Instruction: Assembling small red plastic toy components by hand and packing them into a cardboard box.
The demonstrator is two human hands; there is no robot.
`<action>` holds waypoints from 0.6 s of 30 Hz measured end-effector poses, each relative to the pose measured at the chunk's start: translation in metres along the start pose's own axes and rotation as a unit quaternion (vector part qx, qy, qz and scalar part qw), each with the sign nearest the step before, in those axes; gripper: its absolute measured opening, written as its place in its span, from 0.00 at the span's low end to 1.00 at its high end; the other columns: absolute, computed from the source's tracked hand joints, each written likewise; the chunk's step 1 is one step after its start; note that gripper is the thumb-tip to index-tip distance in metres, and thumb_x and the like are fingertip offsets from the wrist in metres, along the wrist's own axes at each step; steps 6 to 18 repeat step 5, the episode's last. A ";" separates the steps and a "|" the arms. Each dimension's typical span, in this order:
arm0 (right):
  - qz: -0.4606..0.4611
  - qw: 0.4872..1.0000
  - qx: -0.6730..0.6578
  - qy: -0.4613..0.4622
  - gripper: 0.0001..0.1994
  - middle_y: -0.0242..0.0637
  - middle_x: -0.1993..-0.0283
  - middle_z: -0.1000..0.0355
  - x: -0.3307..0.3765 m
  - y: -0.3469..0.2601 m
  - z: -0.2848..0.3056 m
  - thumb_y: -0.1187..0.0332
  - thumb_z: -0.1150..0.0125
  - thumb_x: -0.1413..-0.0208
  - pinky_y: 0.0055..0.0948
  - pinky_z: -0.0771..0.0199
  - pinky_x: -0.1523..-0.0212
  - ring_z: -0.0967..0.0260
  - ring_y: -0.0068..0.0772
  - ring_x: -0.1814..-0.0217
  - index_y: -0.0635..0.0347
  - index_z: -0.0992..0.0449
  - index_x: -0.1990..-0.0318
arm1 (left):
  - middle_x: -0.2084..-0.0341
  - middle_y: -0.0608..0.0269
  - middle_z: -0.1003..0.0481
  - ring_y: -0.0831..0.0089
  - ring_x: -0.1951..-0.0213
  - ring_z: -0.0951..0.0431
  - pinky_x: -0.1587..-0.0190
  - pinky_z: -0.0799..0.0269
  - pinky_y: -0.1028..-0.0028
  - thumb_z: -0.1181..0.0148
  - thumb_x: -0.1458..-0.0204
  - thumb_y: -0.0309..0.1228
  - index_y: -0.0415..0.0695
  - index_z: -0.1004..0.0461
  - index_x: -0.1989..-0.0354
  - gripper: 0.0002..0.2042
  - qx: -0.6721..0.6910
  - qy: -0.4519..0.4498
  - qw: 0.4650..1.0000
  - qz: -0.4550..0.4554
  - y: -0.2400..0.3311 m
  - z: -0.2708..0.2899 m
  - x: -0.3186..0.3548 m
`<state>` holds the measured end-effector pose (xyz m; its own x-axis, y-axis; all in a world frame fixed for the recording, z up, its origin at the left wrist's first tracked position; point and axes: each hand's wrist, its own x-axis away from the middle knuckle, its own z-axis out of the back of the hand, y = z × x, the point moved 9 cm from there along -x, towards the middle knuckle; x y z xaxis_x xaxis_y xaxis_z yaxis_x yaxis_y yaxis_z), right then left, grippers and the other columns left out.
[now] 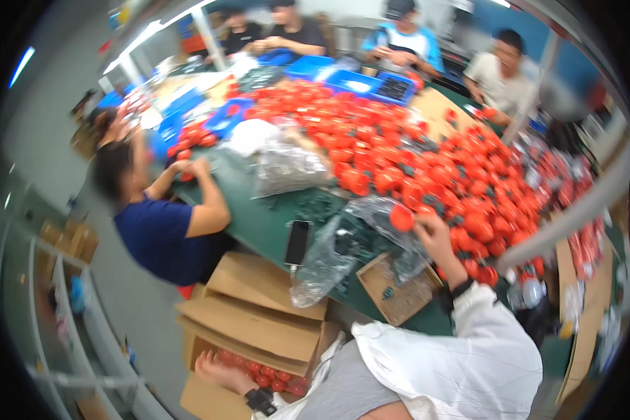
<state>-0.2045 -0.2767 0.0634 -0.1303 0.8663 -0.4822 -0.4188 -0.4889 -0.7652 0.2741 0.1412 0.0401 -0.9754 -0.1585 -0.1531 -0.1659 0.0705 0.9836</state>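
Note:
My right hand (pixel 432 231) is raised over the green table, its fingers pinching a round red plastic piece (pixel 402 218) by its edge. Behind it spreads a big heap of similar red pieces (pixel 371 147), many with dark green parts among them. Low at the left, my left hand (pixel 220 369) reaches over an opened cardboard box (pixel 252 325), fingers stretched out and nothing seen in them. Red pieces (pixel 266 374) lie inside that box, beside the hand. Just below my right hand are a shallow wooden tray (pixel 393 288) and a clear plastic bag (pixel 316 269) with dark green parts.
A phone (pixel 299 243) with a cable lies on the green tabletop (pixel 241 217), near a filled clear bag (pixel 287 168). A co-worker in dark blue (pixel 161 234) sits at the left; several others sit across. Blue trays (pixel 353 82) stand behind the heap. A pale post (pixel 570 199) slants at the right.

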 end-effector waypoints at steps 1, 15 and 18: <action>-0.040 0.995 0.090 0.001 0.08 0.40 0.70 0.30 -0.011 0.001 0.014 0.73 0.43 0.54 0.28 0.35 0.69 0.34 0.36 0.71 0.62 0.24 0.65 | 0.67 0.52 0.30 0.65 0.65 0.29 0.62 0.30 0.70 0.56 0.49 0.31 0.33 0.35 0.62 0.13 -0.022 0.069 0.997 0.004 -0.038 0.045 -0.033; 0.020 0.895 0.436 0.090 0.19 0.49 0.53 0.37 -0.026 -0.002 0.040 0.62 0.41 0.54 0.43 0.37 0.54 0.38 0.48 0.53 0.55 0.29 0.53 | 0.70 0.49 0.27 0.65 0.71 0.28 0.67 0.31 0.70 0.54 0.50 0.42 0.37 0.31 0.65 0.18 -0.407 -0.050 0.912 0.016 -0.209 0.109 -0.111; 0.020 0.895 0.436 0.090 0.19 0.49 0.53 0.37 -0.026 -0.002 0.040 0.62 0.41 0.54 0.43 0.37 0.54 0.38 0.48 0.53 0.55 0.29 0.53 | 0.70 0.49 0.27 0.65 0.71 0.28 0.67 0.31 0.70 0.54 0.50 0.42 0.37 0.31 0.65 0.18 -0.407 -0.050 0.912 0.016 -0.209 0.109 -0.111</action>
